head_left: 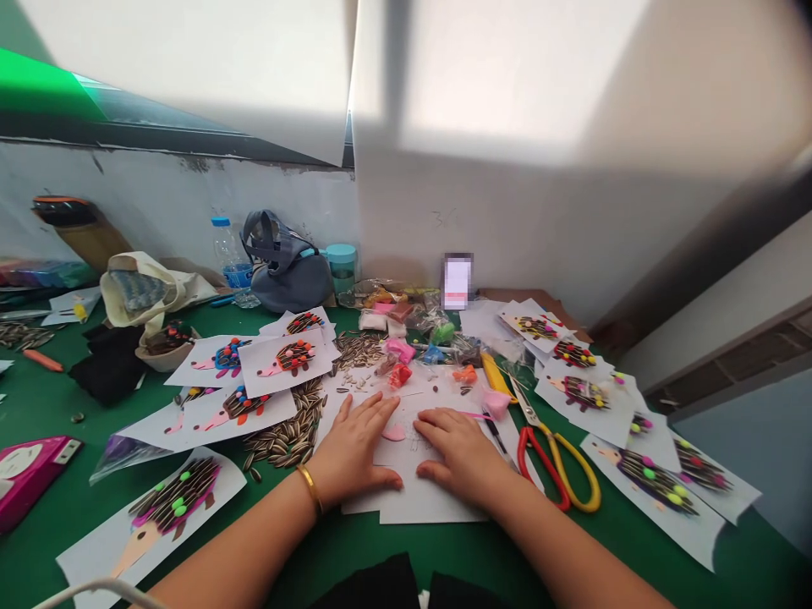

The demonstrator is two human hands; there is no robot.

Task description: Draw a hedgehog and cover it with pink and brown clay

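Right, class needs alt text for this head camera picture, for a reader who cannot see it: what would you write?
Two bare hands, left hand and right hand, press flat on a white sheet of paper with a pink clay piece between them. Around lie sunflower seeds, finished hedgehog pictures and red-and-yellow scissors on a green table.

Both hands flat on the white sheet [412, 495]; I see little free room around them. Left hand [352, 452]: sunflower seeds [288, 436] just beside, hedgehog cards [254, 381] past them. Right hand [463, 457]: scissors [558, 461] just beside, more cards [653, 482] beyond. Ahead: pink clay blob [393, 433] between the hands, clay bits and bags [419, 338] crowd the far side. Bare green table [57, 397] far left is open. Near table edge, beside my forearms, is passable.
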